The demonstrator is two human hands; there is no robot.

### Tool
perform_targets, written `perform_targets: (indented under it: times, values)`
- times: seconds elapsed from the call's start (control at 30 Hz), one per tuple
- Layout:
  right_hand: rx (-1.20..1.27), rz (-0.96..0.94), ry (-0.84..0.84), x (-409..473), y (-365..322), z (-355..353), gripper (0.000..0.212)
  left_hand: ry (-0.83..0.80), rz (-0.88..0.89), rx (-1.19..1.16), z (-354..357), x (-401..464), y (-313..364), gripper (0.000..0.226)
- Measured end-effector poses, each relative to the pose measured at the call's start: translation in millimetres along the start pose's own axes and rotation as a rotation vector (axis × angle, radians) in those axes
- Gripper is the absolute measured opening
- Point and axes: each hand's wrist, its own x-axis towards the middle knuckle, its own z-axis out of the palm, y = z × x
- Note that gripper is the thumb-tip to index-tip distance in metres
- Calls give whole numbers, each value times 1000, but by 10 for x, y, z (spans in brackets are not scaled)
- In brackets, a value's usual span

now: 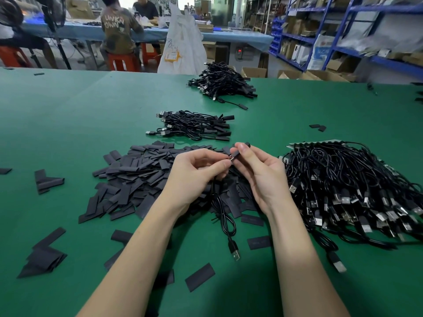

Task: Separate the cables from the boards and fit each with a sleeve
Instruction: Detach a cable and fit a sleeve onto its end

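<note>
At frame centre, the left hand (198,170) pinched a black cable (225,221) end, while the right hand (258,170) pinched a black sleeve (235,153) onto it, above the sleeve pile (132,179) on the green table (68,115).

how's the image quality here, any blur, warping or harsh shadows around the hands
Head view: wide-angle warping bows the green table edge and tilts the blue shelving; the shelves at far right look smeared; both hands, left hand and right hand, and the sleeve are sharp; soft shadows under the forearms, even lighting, no strong glare.
</note>
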Motion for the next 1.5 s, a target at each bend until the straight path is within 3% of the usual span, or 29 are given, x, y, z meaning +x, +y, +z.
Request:
perform_targets:
  times: [0.13,0.43,0.63,0.87,1.13,1.5]
  values:
    - [-5,28,-48,-15,18,30,17,19,-29,-87,-6,4,-23,9]
    - [37,63,44,26,89,114,23,80,-161,-195,-41,26,-47,10]
    - [-26,58,18,45,85,112,24,98,-64,-80,-31,16,-58,9]
    - [106,137,65,38,81,77,20,101,43,45,29,-16,-24,15]
    - [22,87,22,37,74,54,27,171,274,407,65,-41,11,9]
    - [2,50,58,40,98,68,5,214,267,404,68,-32,-55,8]
